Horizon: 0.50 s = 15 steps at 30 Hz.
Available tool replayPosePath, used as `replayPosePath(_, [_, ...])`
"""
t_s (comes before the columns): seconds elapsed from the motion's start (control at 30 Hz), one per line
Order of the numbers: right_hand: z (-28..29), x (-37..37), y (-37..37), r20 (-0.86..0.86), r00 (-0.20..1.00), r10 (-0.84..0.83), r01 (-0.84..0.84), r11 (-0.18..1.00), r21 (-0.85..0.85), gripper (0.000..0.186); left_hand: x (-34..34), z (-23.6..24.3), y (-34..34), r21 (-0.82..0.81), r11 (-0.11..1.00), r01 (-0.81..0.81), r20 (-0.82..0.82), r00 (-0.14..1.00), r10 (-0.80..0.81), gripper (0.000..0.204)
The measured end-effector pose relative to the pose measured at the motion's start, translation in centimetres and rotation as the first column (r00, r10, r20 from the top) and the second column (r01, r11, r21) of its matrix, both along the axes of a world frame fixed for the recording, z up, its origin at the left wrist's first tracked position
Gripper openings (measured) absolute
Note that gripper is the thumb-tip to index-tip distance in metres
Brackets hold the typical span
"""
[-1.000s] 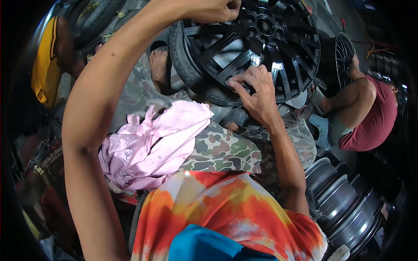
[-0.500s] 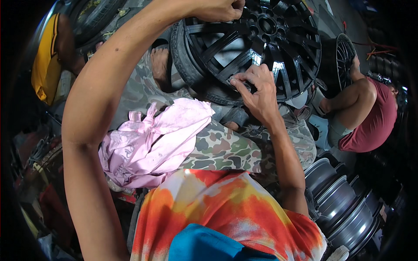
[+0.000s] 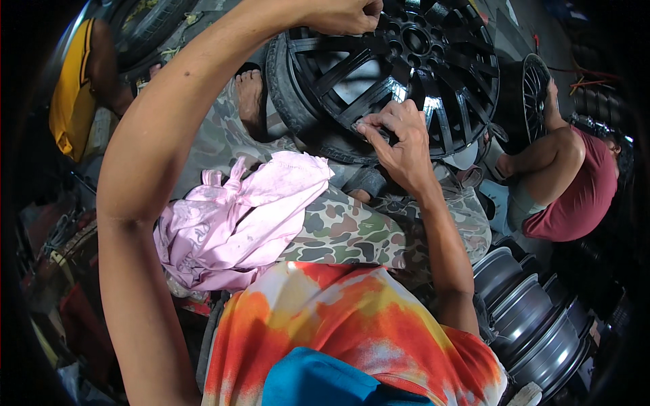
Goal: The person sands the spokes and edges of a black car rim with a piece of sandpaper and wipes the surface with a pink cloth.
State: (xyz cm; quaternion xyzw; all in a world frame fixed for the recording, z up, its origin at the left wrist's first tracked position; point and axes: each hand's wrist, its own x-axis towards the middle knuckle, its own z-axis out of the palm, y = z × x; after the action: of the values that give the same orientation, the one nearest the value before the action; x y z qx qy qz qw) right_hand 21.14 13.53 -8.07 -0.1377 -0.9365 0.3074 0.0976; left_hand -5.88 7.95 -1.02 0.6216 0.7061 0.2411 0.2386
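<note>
Curled hands, grips unclear, partly hide the black wheel beyond the pink cloth.

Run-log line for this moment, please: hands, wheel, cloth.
left hand: curled by black wheel, grip unclear | right hand: fingertips at wheel's near rim, grip unclear | pink cloth: on camouflage trousers
</note>
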Motion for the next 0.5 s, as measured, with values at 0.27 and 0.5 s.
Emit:
replayPosePath(0.27, [0.3, -0.2, -0.2, -0.022, 0.999, 0.048, -0.048, 0.999, -0.015, 0.014, -0.3, 0.2, -0.6, -0.006, 1.0, -0.006, -0.027, 1.0, 0.006, 0.024])
replayPosePath(0.5, [0.0, 0.1, -0.1, -0.026, 0.998, 0.049, -0.049, 0.999, -0.001, 0.012, -0.2, -0.1, -0.8, -0.001, 1.0, 0.015, -0.024, 1.0, -0.015, 0.023])
